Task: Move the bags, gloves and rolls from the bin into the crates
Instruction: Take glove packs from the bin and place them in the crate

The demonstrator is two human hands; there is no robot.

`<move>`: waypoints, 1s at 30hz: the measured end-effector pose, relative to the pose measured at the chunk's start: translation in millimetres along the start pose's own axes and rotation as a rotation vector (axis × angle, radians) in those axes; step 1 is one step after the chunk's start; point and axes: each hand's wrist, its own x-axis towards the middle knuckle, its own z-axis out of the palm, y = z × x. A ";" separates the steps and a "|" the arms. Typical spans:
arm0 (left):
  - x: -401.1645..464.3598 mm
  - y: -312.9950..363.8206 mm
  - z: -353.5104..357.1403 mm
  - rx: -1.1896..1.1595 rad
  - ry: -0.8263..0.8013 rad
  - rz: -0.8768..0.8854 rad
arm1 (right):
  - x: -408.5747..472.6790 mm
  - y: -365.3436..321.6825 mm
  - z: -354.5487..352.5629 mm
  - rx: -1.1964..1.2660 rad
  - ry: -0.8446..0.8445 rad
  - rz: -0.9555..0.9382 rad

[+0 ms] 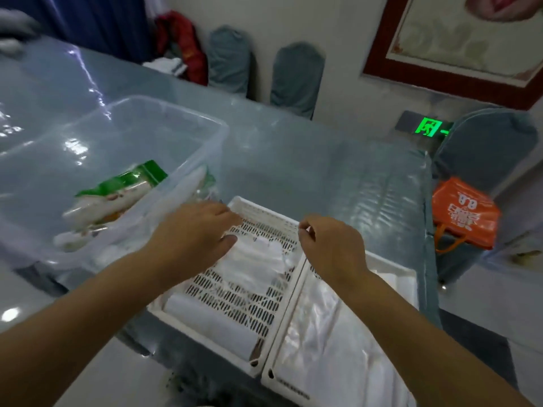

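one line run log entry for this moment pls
left hand open over left crate | right hand pinching clear film | right crate holds bags | green packs left in bin

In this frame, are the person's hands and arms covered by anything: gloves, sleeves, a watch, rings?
Both are bare. The left hand and right hand wear no gloves, and no ring shows on the fingers in view. Both forearms are uncovered down to the bottom edge of the picture, with no sleeve cuff, watch or wristband in sight. Anything worn above that is out of frame.
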 end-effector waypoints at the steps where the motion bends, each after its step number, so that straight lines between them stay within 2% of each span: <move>1: -3.5 -14.9 -8.8 0.012 0.004 -0.019 | 9.4 -12.2 2.4 -0.010 -0.005 -0.024; 5: -13.0 -90.2 -40.7 0.017 0.051 -0.064 | 49.7 -67.6 15.5 -0.036 0.008 -0.094; 11: -9.1 -250.4 -55.9 0.081 0.118 -0.115 | 124.8 -170.9 55.0 -0.008 0.076 -0.112; 15: -8.2 -352.3 -51.7 0.096 0.040 -0.074 | 183.7 -244.4 102.3 0.022 0.059 -0.049; 18: -7.6 -395.8 -44.0 0.088 -0.010 -0.029 | 212.6 -277.2 131.4 -0.003 0.009 -0.026; 23: 6.2 -459.9 -32.9 0.097 -0.131 0.050 | 247.5 -313.2 188.3 -0.263 -0.278 0.014; 26: 10.2 -473.3 -20.6 0.119 -0.117 0.161 | 255.2 -306.0 200.1 -0.475 -0.458 0.002; 30: 9.0 -479.7 -9.6 0.142 -0.079 0.229 | 247.4 -288.7 193.3 -0.756 -0.760 -0.109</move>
